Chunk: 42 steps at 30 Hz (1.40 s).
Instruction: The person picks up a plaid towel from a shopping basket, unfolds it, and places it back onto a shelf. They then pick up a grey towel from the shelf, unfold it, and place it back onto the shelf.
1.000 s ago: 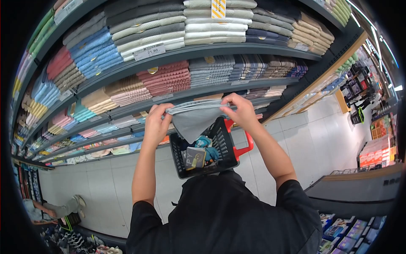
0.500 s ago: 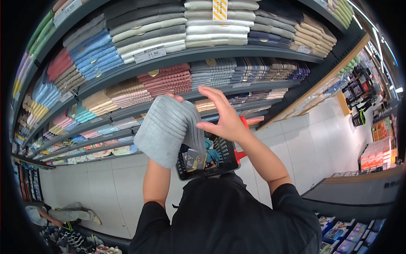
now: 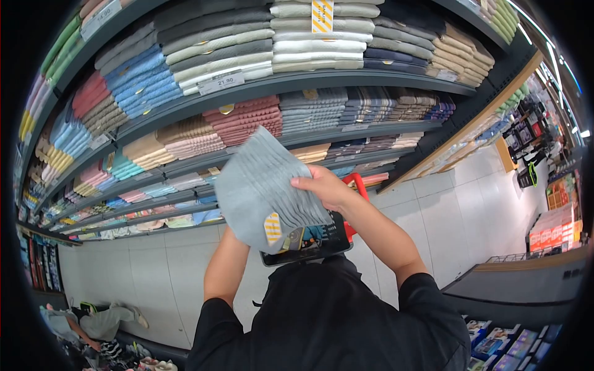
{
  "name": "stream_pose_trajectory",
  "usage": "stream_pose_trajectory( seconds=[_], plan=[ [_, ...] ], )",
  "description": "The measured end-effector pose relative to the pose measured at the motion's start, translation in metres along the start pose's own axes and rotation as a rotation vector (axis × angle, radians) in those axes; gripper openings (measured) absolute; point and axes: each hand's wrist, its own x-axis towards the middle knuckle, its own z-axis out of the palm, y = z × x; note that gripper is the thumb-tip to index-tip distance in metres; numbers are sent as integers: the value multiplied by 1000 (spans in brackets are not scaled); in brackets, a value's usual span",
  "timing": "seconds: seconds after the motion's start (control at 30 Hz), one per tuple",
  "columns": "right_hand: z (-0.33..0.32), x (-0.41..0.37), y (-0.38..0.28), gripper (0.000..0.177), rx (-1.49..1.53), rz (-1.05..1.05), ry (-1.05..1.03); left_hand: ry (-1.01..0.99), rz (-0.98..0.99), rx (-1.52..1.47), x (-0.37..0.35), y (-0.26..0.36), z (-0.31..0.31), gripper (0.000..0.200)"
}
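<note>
A folded light grey-blue towel [image 3: 257,185] with fine ribs is held up in front of me, over part of a shopping basket. My right hand [image 3: 325,187] grips its right edge, thumb on the upper face. On its lower part shows a yellow-and-white striped label [image 3: 272,229]. My left forearm [image 3: 226,266] runs up beneath the towel; the left hand and its fingers are hidden behind it. Below, the dark basket [image 3: 309,256] with a red handle [image 3: 359,185] holds a few packaged goods, partly covered by the towel.
Shelves [image 3: 371,83] of folded towels in many colours curve across the front and left. A price tag [image 3: 221,81] reads 21.90. Another person [image 3: 93,324] is at the lower left. Boxed goods [image 3: 507,343] stand at the lower right, above the tiled floor [image 3: 148,266].
My right hand has closed on the towel's right edge. The towel has turned and spread from a drooping fold, bringing its striped label into view. The left fingertips are now hidden.
</note>
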Motion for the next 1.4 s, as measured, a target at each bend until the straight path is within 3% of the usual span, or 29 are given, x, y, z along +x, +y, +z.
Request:
stream_pose_trajectory(
  seconds=[0.13, 0.23, 0.4, 0.7, 0.8, 0.93, 1.03, 1.13, 1.23, 1.33, 1.4],
  plan=[
    [-20, 1, 4, 30, 0, -23, 108, 126, -127, 117, 5, -23, -29, 46],
    [-23, -3, 5, 32, -18, -60, 161, 72, -117, 88, 4, -18, -28, 46],
    [-20, -4, 8, 41, -54, -224, 262, 184, -57, 23, -2, -4, -1, 43],
    [-29, -9, 5, 29, 161, -166, 99, 23, -73, 105, -2, 3, -2, 39],
    [-17, -15, -1, 29, 108, -21, 64, 59, -88, 146, -3, 1, -2, 39],
    [-24, -10, 10, 31, 44, -20, 142, 77, -101, 137, -5, 0, -9, 45],
    [-24, -9, 6, 29, 108, -77, 231, 53, -231, -19, -2, 14, -28, 52],
    [-25, -9, 1, 28, 127, -117, 255, 139, -130, -9, -4, 17, -40, 59],
    [-34, -11, -1, 29, 87, -104, 214, 71, -155, -9, -15, 30, -18, 51],
    [-27, -15, -1, 33, 90, -37, 165, 145, 30, 521, -16, 26, -29, 44],
    [-25, -15, 3, 35, 157, 43, 109, 148, 27, 523, -16, 30, -32, 48]
  ],
)
